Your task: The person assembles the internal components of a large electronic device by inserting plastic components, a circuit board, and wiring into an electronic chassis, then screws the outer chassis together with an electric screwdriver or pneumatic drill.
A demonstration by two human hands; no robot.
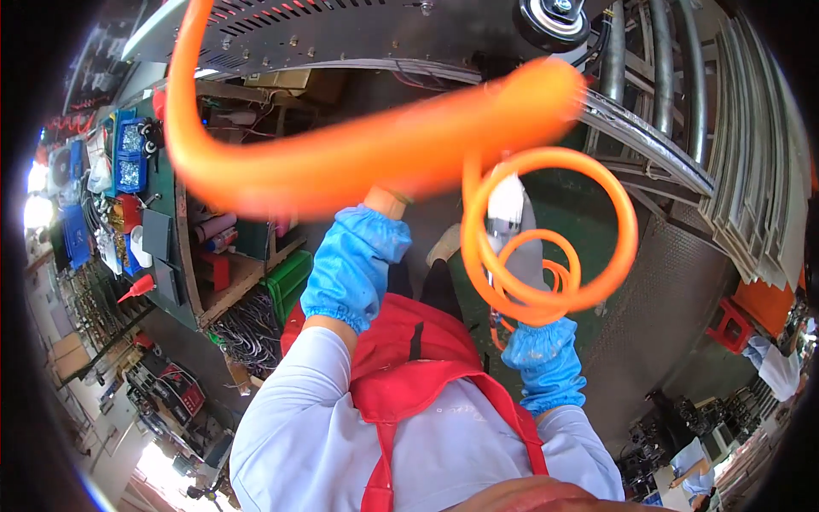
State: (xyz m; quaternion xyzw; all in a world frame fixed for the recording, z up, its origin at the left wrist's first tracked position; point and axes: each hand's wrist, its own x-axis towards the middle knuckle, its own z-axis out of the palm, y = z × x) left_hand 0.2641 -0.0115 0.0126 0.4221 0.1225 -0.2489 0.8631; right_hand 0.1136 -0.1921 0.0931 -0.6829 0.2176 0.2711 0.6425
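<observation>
A thick orange coiled hose [358, 162], blurred where it is closest, crosses in front of my hands. Its smaller loops [627, 230] hang on the right, over my right arm's end. Only the wrist part of my left hand [386, 203] shows, above a blue sleeve cover [354, 264]; its fingers are hidden behind the hose. A second blue sleeve cover [546, 365] is on my right forearm, and the hand beyond it is hidden by the loops. Behind these loops is a shiny, whitish-grey object [506, 205] whose kind I cannot make out.
Ahead stands a dark perforated metal panel [367, 38] with a black caster wheel [554, 19]. Metal tubes [661, 68] and stacked flat sheets [751, 154] are at right. On the left, a workbench [205, 299] holds blue bins [130, 154]; a green crate [288, 282] is beside it.
</observation>
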